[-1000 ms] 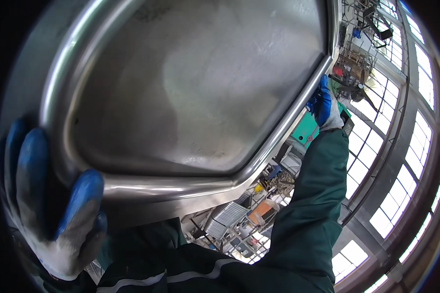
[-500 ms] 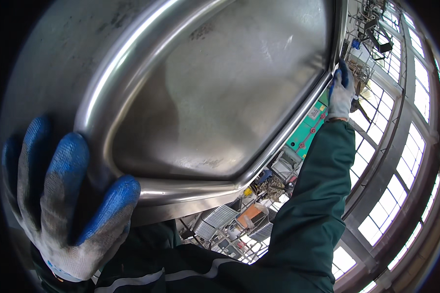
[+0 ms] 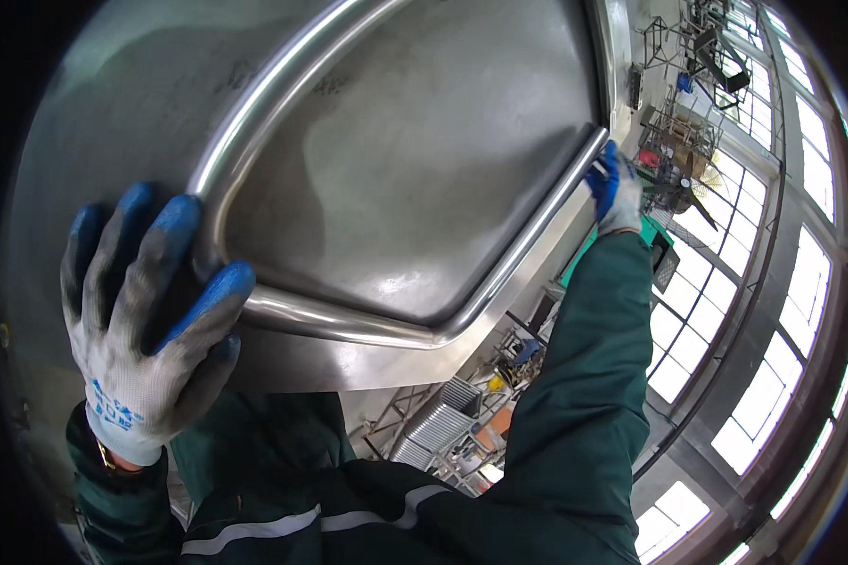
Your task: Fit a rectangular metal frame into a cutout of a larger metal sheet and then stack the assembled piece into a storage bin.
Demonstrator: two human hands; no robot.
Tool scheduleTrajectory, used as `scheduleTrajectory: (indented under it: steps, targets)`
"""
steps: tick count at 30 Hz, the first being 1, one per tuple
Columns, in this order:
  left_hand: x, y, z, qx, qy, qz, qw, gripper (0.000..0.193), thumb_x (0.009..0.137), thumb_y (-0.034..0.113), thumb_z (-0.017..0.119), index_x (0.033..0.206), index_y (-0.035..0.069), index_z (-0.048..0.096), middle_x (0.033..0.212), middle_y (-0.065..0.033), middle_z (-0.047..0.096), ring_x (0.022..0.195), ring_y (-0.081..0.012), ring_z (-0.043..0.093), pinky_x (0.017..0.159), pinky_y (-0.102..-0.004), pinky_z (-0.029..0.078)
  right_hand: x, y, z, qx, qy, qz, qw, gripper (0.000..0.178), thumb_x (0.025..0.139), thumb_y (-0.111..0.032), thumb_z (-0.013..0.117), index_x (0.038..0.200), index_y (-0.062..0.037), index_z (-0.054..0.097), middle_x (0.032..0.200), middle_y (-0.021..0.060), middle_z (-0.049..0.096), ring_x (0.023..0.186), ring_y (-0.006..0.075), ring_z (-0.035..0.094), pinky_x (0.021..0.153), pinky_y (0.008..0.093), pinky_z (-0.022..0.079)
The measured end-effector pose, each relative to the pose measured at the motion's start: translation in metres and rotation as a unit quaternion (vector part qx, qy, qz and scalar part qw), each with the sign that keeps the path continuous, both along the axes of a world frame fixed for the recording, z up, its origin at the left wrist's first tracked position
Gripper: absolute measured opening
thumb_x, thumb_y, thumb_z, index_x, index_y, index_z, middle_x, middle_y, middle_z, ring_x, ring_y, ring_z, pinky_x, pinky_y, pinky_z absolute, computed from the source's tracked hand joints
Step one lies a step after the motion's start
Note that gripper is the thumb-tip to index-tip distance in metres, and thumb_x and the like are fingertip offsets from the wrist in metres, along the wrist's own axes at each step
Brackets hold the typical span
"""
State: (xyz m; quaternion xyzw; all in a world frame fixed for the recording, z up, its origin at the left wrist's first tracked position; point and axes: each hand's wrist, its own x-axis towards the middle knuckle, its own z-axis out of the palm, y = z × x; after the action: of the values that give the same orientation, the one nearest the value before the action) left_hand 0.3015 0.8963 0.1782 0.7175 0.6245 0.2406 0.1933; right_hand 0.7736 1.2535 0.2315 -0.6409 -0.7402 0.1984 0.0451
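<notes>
A large bent metal tube (image 3: 507, 268), shiny and curved into a loop, lies over a flat grey metal sheet (image 3: 396, 202). One cut end of it points up at the right. My left hand (image 3: 146, 330), in a white glove with blue coated fingertips, is at the tube's lower left bend. Its fingers are stretched and apart, with the forefinger and thumb tips against the bend. At the cut end, my right hand (image 3: 620, 196) is closed round the tube from its outer side; some of its fingers are hidden behind it. Both wrists end in dark green sleeves.
Beyond the sheet's lower right edge stand stacked metal parts (image 3: 433, 424) and cluttered racks. A green cabinet (image 3: 582, 259) shows behind my right forearm. Metal frames (image 3: 721, 61) stand at the far right, below tall windows (image 3: 693, 348).
The tube and both hands have moved away from me, toward the sheet. My left hand has shifted up and right, my right hand slightly left. More of the sheet's lower edge shows.
</notes>
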Motion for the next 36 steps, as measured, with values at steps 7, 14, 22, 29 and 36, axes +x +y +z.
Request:
scheduleTrajectory:
  steps: [7, 14, 22, 29, 36]
  targets:
    - [-0.003, 0.006, 0.011, 0.026, 0.017, 0.0, 1.0, 0.052, 0.065, 0.021, 0.067, 0.117, 0.024, 0.065, 0.141, -0.0131, 0.046, 0.131, -0.0376, 0.041, 0.112, -0.0555, 0.025, -0.019, -0.017, -0.024, -0.042, 0.265, -0.214, 0.939, 0.038, 0.086, -0.028, 0.069, 0.113, -0.003, 0.061, 0.087, 0.0079, 0.064, 0.067, 0.0136, 0.057, 0.059, 0.0227, 0.047]
    - [0.017, 0.021, 0.013, 0.116, 0.055, -0.018, 0.992, 0.053, 0.064, 0.011, 0.067, 0.116, 0.021, 0.066, 0.137, -0.0151, 0.049, 0.123, -0.0385, 0.048, 0.106, -0.0553, 0.032, -0.016, -0.033, -0.034, 0.01, 0.202, -0.242, 0.949, 0.055, 0.081, -0.037, 0.072, 0.119, -0.0002, 0.059, 0.106, 0.015, 0.064, 0.099, 0.0244, 0.061, 0.091, 0.0272, 0.046]
    - [0.022, -0.004, 0.018, 0.174, 0.004, 0.019, 0.985, 0.056, 0.066, 0.006, 0.068, 0.121, 0.012, 0.06, 0.132, -0.0175, 0.05, 0.116, -0.0349, 0.053, 0.098, -0.0461, 0.041, -0.084, -0.192, -0.006, 0.006, 0.09, -0.284, 0.954, 0.061, 0.073, -0.04, 0.071, 0.118, -0.0039, 0.056, 0.099, 0.0146, 0.067, 0.09, 0.0298, 0.065, 0.082, 0.0362, 0.051]
    - [0.02, -0.123, -0.015, 0.09, -0.42, 0.159, 0.889, 0.064, 0.085, -0.001, 0.062, 0.142, 0.009, 0.034, 0.13, -0.0131, 0.05, 0.113, -0.026, 0.053, 0.101, -0.0339, 0.04, -0.134, -0.329, -0.023, 0.014, 0.132, -0.411, 0.902, 0.051, 0.073, -0.035, 0.072, 0.111, -0.0045, 0.056, 0.091, 0.013, 0.066, 0.084, 0.0287, 0.065, 0.078, 0.0349, 0.051]
    - [-0.011, -0.205, -0.022, -0.263, -0.702, 0.173, 0.639, 0.029, 0.092, 0.012, 0.059, 0.119, 0.008, 0.049, 0.091, -0.0114, 0.062, 0.082, -0.0241, 0.066, 0.078, -0.0366, 0.055, -0.236, -0.564, -0.012, 0.043, 0.256, -0.363, 0.895, 0.049, 0.073, -0.033, 0.073, 0.109, -0.005, 0.057, 0.086, 0.0097, 0.063, 0.077, 0.0262, 0.064, 0.075, 0.0349, 0.052]
